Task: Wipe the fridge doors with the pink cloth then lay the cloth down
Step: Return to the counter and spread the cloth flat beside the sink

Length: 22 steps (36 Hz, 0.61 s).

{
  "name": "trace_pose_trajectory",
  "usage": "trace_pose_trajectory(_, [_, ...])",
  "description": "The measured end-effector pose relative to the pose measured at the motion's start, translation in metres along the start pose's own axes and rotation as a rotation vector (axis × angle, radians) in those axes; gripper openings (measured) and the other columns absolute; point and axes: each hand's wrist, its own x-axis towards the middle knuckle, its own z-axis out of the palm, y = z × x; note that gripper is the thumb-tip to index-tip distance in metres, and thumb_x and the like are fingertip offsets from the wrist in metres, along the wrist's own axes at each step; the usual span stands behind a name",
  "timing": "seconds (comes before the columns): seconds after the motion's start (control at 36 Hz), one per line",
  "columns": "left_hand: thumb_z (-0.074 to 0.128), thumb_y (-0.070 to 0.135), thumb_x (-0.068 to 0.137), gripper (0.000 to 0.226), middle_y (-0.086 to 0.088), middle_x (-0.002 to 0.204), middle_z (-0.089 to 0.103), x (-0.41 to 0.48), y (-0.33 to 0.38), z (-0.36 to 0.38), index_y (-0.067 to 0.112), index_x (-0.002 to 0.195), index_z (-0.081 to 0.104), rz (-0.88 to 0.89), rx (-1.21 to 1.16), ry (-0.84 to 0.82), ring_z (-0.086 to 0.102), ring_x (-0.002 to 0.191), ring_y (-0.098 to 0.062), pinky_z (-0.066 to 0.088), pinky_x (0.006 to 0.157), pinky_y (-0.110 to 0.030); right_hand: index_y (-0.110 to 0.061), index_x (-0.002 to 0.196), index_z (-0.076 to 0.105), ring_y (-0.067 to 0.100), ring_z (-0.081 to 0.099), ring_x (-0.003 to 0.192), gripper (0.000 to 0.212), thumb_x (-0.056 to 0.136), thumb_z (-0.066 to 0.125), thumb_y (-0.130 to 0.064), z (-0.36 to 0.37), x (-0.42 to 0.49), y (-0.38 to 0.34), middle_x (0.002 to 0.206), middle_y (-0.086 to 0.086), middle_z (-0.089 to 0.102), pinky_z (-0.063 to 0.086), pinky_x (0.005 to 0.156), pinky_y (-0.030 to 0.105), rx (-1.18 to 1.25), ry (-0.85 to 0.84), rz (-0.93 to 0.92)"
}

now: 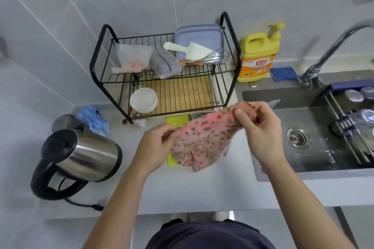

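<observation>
Fingers (239, 111) of the right hand (263, 135) pinch the upper edge of the pink cloth (206, 137) at centre right of the frame; those of the left hand (155, 145) pinch its opposite edge at centre. Cloth is held spread between both hands above the counter (202, 188), not lying flat. Appearance: pink ground, brown-olive speckled print, crumpled, lower part sagging in folds over a yellow cloth (177, 121) on the counter; contact there cannot be told. Count: one pink cloth, two hands, one yellow cloth, one steel kettle (81, 155) at lower left, one black wire dish rack (166, 79) at upper centre, one yellow detergent bottle (258, 56), one blue cloth (283, 74), one sink (303, 111) at right.
</observation>
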Motion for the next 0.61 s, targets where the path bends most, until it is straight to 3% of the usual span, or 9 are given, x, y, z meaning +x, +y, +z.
trace_pose_trajectory(0.14, [0.07,0.04,0.095,0.015,0.015,0.087,0.068,0.005,0.021,-0.022,0.026,0.091,0.073,0.123,-0.002,0.194,0.064,0.087,-0.003,0.048,0.069,-0.013,-0.013,0.108,0.068,0.013,0.07,0.091,0.011,0.098,0.073,-0.016,-0.004,0.002,-0.009,0.096,-0.002,0.074,0.059,0.087,0.037,0.038,0.133,-0.134])
trace_pose_trajectory(0.22, [0.073,0.024,0.097,0.006,0.015,0.097,0.068,0.004,0.019,-0.031,0.028,0.101,0.076,0.169,0.025,0.188,0.064,0.094,-0.003,0.048,0.076,-0.011,-0.019,0.103,0.069,0.014,0.069,0.088,0.009,0.098,0.073,-0.013,-0.013,-0.002,-0.001,0.092,-0.006,0.073,0.057,0.084,0.034,0.049,0.146,-0.155])
trace_pose_trajectory(0.28, [0.072,0.017,0.098,0.016,0.013,0.102,0.068,-0.001,0.01,-0.033,0.026,0.109,0.078,0.178,0.042,0.122,0.064,0.098,-0.003,0.046,0.08,-0.008,-0.02,0.099,0.068,0.012,0.068,0.084,0.012,0.097,0.072,-0.009,-0.019,-0.008,0.009,0.088,-0.005,0.072,0.057,0.08,0.027,0.037,0.119,-0.138])
trace_pose_trajectory(0.33, [0.071,0.017,0.098,0.021,0.015,0.103,0.067,-0.01,0.0,-0.028,0.029,0.113,0.078,0.146,0.056,0.018,0.063,0.098,-0.001,0.045,0.081,-0.008,-0.009,0.099,0.068,0.012,0.067,0.08,0.008,0.096,0.07,-0.003,-0.023,-0.019,0.025,0.086,0.002,0.072,0.056,0.077,0.023,0.037,0.091,-0.081])
trace_pose_trajectory(0.44, [0.068,0.021,0.1,0.019,0.015,0.101,0.063,-0.032,-0.026,-0.007,0.029,0.116,0.077,0.01,0.164,-0.251,0.059,0.095,0.005,0.04,0.08,-0.008,0.002,0.095,0.065,0.02,0.07,0.082,0.005,0.097,0.068,0.0,-0.031,-0.046,0.06,0.091,0.02,0.074,0.057,0.083,0.031,0.071,0.039,0.176])
trace_pose_trajectory(0.56, [0.061,0.025,0.104,0.013,0.017,0.1,0.057,-0.053,-0.045,0.014,0.03,0.099,0.072,-0.135,0.217,-0.471,0.055,0.092,0.008,0.04,0.082,-0.009,0.005,0.095,0.066,0.01,0.07,0.068,0.01,0.098,0.069,-0.005,-0.039,-0.069,0.089,0.081,0.006,0.077,0.051,0.067,0.019,-0.03,0.029,0.428])
trace_pose_trajectory(0.61, [0.059,0.027,0.105,0.013,0.017,0.109,0.062,-0.059,-0.052,0.022,0.031,0.098,0.07,-0.211,0.19,-0.559,0.058,0.1,0.006,0.046,0.092,-0.016,0.003,0.093,0.067,0.009,0.071,0.066,0.013,0.097,0.07,-0.009,-0.044,-0.074,0.099,0.081,0.008,0.077,0.049,0.062,0.02,-0.108,-0.006,0.533])
